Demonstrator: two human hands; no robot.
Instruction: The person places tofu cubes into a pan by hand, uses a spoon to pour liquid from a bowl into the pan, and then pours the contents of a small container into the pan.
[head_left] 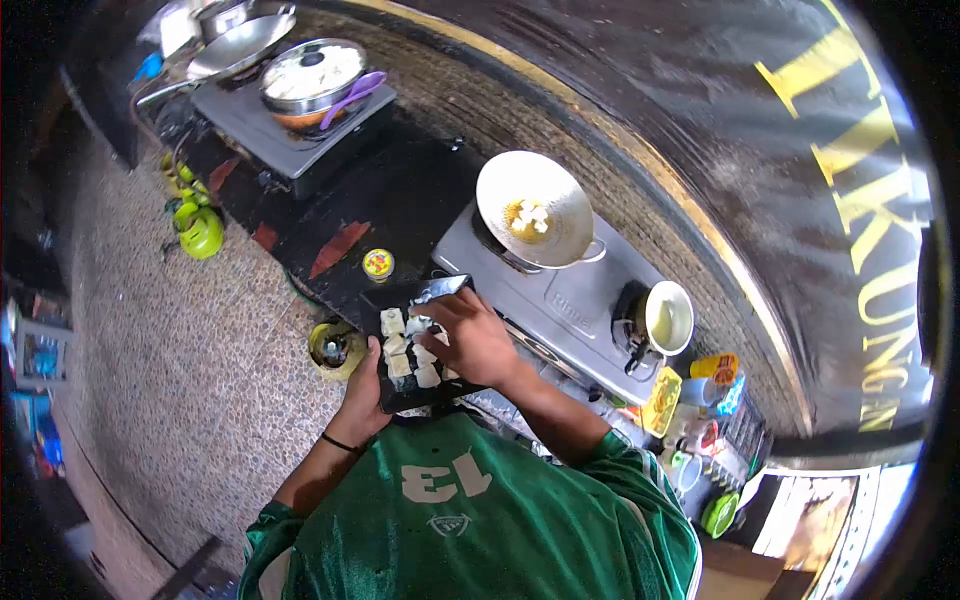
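Note:
My left hand [368, 389] grips the near left edge of a black tray [405, 400] in front of my chest, with the thumb over its rim. Rows of pale tofu cubes [427, 376] lie in it. My right hand [478, 340] reaches over the tray from the right, its fingers bent down around a tofu cube [417, 325]; the fingertips are partly hidden. Beyond the tray, a pale wok [560, 185] sits on the grey gas stove [575, 300], with several white cubes [530, 216] in yellowish oil at its bottom.
A small pot [668, 318] occupies the stove's right burner. A yellow-lidded round tin [378, 264] stands on the black counter [380, 205]. At the far left, a second stove carries a lidded pan [313, 75] with a purple spatula [352, 98]. Cups and containers [700, 420] crowd the right.

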